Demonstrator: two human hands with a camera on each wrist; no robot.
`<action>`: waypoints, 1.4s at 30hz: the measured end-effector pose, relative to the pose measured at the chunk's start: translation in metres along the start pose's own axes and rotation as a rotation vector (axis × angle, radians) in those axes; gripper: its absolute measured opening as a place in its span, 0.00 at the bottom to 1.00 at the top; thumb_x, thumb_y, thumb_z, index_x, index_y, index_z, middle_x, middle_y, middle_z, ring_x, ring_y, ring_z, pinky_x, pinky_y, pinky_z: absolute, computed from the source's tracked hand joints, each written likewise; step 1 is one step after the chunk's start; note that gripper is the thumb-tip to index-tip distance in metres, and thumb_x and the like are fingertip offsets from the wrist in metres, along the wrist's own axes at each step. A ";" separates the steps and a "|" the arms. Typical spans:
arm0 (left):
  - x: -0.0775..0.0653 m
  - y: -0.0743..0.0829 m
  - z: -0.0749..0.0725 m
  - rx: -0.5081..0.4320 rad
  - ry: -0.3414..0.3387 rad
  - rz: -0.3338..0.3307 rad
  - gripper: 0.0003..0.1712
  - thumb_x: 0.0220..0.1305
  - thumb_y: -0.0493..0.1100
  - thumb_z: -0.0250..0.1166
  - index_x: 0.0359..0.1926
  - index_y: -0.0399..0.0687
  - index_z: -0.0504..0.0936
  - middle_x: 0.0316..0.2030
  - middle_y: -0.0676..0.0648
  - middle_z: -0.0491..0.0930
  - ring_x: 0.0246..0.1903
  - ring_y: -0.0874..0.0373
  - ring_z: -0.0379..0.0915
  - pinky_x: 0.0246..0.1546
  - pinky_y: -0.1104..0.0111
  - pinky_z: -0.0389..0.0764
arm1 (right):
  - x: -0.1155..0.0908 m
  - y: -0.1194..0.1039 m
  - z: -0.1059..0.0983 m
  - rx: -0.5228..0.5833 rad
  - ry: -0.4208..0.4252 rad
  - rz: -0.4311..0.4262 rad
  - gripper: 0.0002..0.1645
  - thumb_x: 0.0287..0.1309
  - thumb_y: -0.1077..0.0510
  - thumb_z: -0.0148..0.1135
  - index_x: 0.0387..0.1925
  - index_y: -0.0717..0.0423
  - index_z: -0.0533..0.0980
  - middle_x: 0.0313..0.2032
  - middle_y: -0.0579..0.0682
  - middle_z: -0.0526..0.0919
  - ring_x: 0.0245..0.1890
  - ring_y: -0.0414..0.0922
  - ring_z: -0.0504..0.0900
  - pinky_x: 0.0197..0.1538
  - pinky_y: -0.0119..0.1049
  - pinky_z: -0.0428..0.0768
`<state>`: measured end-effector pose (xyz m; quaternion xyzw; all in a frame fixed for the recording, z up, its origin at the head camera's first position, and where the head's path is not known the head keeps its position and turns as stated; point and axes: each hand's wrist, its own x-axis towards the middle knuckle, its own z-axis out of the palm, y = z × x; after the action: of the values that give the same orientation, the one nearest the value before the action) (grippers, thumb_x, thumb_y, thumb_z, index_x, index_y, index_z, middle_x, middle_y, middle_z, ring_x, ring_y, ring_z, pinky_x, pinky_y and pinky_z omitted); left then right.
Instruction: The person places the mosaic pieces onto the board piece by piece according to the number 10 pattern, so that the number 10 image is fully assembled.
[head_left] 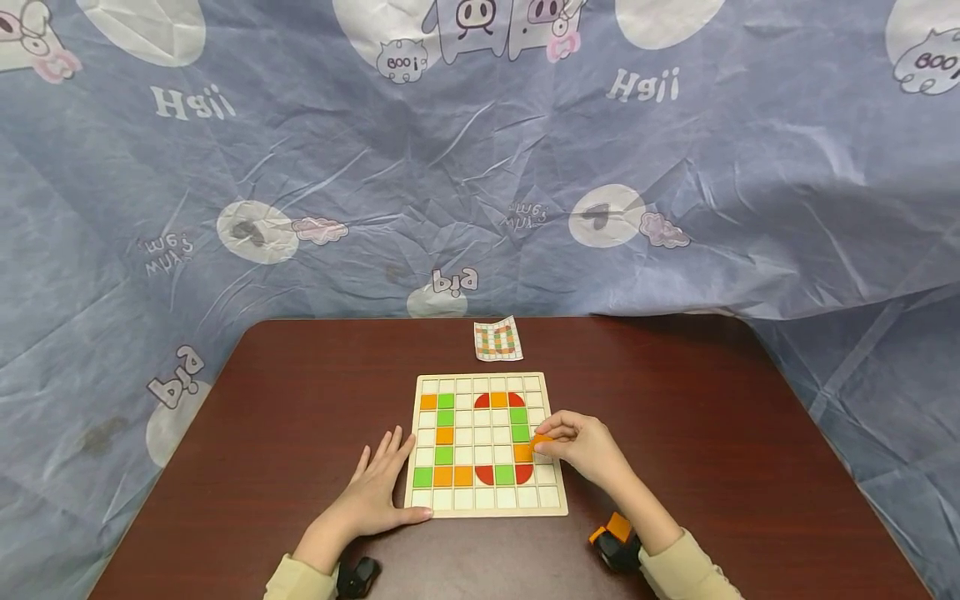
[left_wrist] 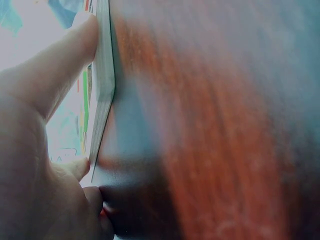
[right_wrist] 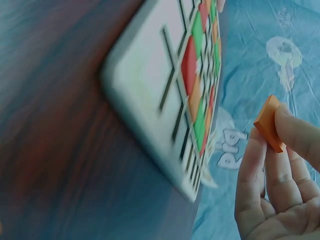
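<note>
A square grid board [head_left: 482, 497] lies on the table, with green, orange and red tiles in some of its cells. My right hand [head_left: 583, 447] is over the board's right edge and pinches an orange tile [right_wrist: 270, 123] between thumb and fingers. The tile is tilted and raised off the board in the right wrist view. At the board's left side my left hand [head_left: 371, 493] lies with its fingers spread. Its thumb [left_wrist: 75, 45] rests on the near left corner, and its other fingertips are by the left edge.
Behind the board lies a small paper card [head_left: 498, 340] printed with a coloured grid pattern. Orange pieces [head_left: 618, 527] are beside the black wrist camera at my right wrist. A printed blue-grey cloth [head_left: 480, 167] hangs behind the dark wooden table [head_left: 315, 400].
</note>
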<state>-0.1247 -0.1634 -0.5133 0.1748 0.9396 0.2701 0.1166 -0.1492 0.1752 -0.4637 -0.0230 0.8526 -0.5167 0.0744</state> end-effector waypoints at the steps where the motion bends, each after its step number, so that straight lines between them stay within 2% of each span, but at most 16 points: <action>1: -0.001 0.000 0.000 -0.001 -0.003 0.000 0.67 0.47 0.69 0.72 0.78 0.44 0.49 0.78 0.37 0.42 0.78 0.41 0.36 0.74 0.40 0.38 | 0.002 -0.002 0.004 0.002 0.000 0.005 0.10 0.50 0.62 0.75 0.35 0.56 0.83 0.33 0.49 0.89 0.34 0.41 0.84 0.36 0.29 0.79; 6: -0.003 -0.004 0.007 -0.019 0.011 0.004 0.68 0.46 0.72 0.71 0.78 0.48 0.48 0.78 0.39 0.42 0.78 0.43 0.35 0.74 0.41 0.37 | 0.009 -0.009 0.019 0.027 -0.020 0.011 0.10 0.50 0.60 0.75 0.35 0.55 0.84 0.32 0.47 0.89 0.35 0.38 0.84 0.38 0.30 0.78; 12: -0.005 -0.003 0.006 -0.037 0.022 0.033 0.68 0.46 0.72 0.71 0.78 0.46 0.50 0.77 0.36 0.44 0.77 0.40 0.37 0.72 0.38 0.37 | 0.018 -0.017 0.035 0.051 -0.041 -0.001 0.09 0.51 0.60 0.74 0.37 0.56 0.85 0.34 0.50 0.89 0.34 0.39 0.85 0.38 0.29 0.79; 17: -0.005 0.002 0.002 -0.029 0.009 0.022 0.67 0.47 0.70 0.72 0.77 0.44 0.51 0.77 0.35 0.44 0.77 0.38 0.37 0.72 0.37 0.38 | 0.023 -0.019 0.049 -0.025 -0.029 -0.015 0.08 0.50 0.63 0.73 0.35 0.53 0.86 0.33 0.48 0.88 0.30 0.38 0.83 0.34 0.30 0.79; 20: -0.005 0.004 0.002 -0.031 0.004 0.015 0.66 0.47 0.69 0.73 0.77 0.42 0.52 0.77 0.34 0.45 0.77 0.37 0.38 0.72 0.36 0.38 | 0.023 -0.018 0.056 -0.054 -0.042 -0.032 0.07 0.50 0.65 0.73 0.34 0.55 0.85 0.30 0.48 0.87 0.27 0.38 0.81 0.31 0.30 0.78; 28: -0.001 -0.006 0.009 -0.012 0.015 -0.008 0.67 0.46 0.70 0.72 0.78 0.48 0.48 0.78 0.41 0.42 0.78 0.45 0.35 0.74 0.42 0.37 | 0.025 -0.016 0.068 -0.152 -0.073 -0.104 0.04 0.52 0.66 0.71 0.32 0.57 0.84 0.28 0.47 0.86 0.26 0.36 0.81 0.31 0.28 0.79; 32: 0.000 -0.007 0.010 -0.026 0.036 -0.001 0.67 0.45 0.70 0.73 0.78 0.48 0.49 0.78 0.41 0.42 0.78 0.45 0.36 0.74 0.42 0.37 | 0.025 -0.018 0.071 -0.188 -0.079 -0.124 0.03 0.52 0.66 0.71 0.31 0.58 0.85 0.27 0.47 0.86 0.25 0.36 0.80 0.30 0.28 0.79; 37: 0.001 -0.006 0.008 -0.013 0.032 -0.001 0.68 0.45 0.71 0.72 0.78 0.48 0.49 0.78 0.40 0.43 0.78 0.44 0.36 0.74 0.42 0.38 | 0.025 -0.022 0.072 -0.225 -0.078 -0.136 0.03 0.52 0.66 0.71 0.30 0.57 0.85 0.26 0.46 0.85 0.25 0.35 0.79 0.30 0.28 0.78; 42: 0.000 -0.001 0.003 -0.024 0.035 0.027 0.67 0.46 0.71 0.72 0.77 0.43 0.51 0.77 0.34 0.46 0.77 0.38 0.38 0.72 0.38 0.39 | 0.025 -0.025 0.073 -0.280 -0.074 -0.142 0.03 0.51 0.67 0.71 0.29 0.58 0.85 0.25 0.45 0.84 0.25 0.35 0.77 0.30 0.28 0.77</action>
<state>-0.1239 -0.1630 -0.5158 0.1814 0.9357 0.2861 0.0984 -0.1636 0.0965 -0.4778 -0.1124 0.9092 -0.3957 0.0649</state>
